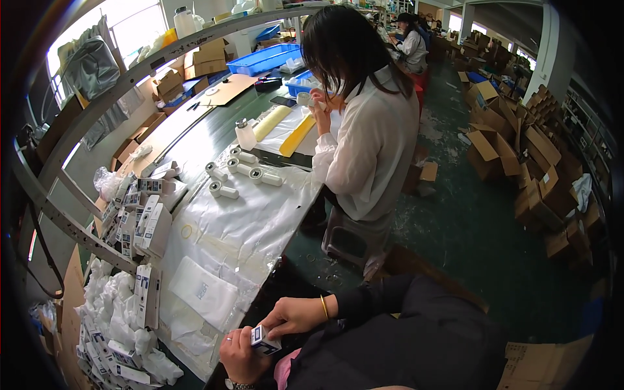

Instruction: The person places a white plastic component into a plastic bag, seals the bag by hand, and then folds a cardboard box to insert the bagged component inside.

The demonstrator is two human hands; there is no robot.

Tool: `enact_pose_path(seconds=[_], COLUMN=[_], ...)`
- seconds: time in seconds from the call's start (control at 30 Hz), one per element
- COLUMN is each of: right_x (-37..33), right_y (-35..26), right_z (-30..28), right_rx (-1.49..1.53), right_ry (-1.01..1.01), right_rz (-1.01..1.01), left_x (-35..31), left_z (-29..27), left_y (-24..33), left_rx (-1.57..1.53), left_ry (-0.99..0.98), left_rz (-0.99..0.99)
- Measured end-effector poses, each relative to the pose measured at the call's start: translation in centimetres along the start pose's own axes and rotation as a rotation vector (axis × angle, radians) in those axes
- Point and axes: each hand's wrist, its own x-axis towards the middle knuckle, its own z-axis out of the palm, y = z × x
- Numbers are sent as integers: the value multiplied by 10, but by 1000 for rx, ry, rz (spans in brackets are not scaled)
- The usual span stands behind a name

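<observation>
My left hand (243,354), with a watch at the wrist, is closed round a small white and blue carton (263,340) at the near edge of the table. From the right comes my right hand (292,316), a gold bracelet on its wrist, fingers bent against the carton's upper end. The rest of the carton is hidden in my grip. Beyond my hands a flat white plastic bag (204,292) lies on the plastic-covered table (260,227). A thin yellowish ring (186,231) is farther off. Several white pieces with round heads and short handles (224,190) lie near the middle.
Printed cartons (153,229) are heaped along the left, with crumpled white bags (117,299) nearer. A metal rail (91,240) runs above them. A seated co-worker (370,136) holds a white piece beside a clear bottle (246,134). Cardboard boxes (494,153) crowd the right side.
</observation>
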Motion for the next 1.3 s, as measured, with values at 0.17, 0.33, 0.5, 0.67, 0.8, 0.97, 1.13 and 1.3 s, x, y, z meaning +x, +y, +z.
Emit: enact_pose_path(seconds=[0.17,0.33,0.5,0.67,0.8,0.97,1.13,1.3], right_x=[0,-1,-1,-2,1,7,5,10], right_y=[7,6,7,8,9,7,8,-6], right_z=[1,3,3,6,5,2,8,1], right_rx=[0,12,-56,-138,5,-73,-112,-212], right_ry=[5,45,44,151,149,86,233,124], right_rz=[18,14,34,-3,12,-15,-89,48], left_x=[-5,-3,-1,4,1,-2,1,3], left_z=[4,7,7,6,9,11,15,17], left_y=[-4,-7,-5,3,1,2,8,9], left_rx=[2,-52,-46,-53,-52,-88,6,-100], left_ry=[-7,-5,-11,-45,1,34,51,128], left_rz=[3,34,38,0,-24,-116,-165,-236])
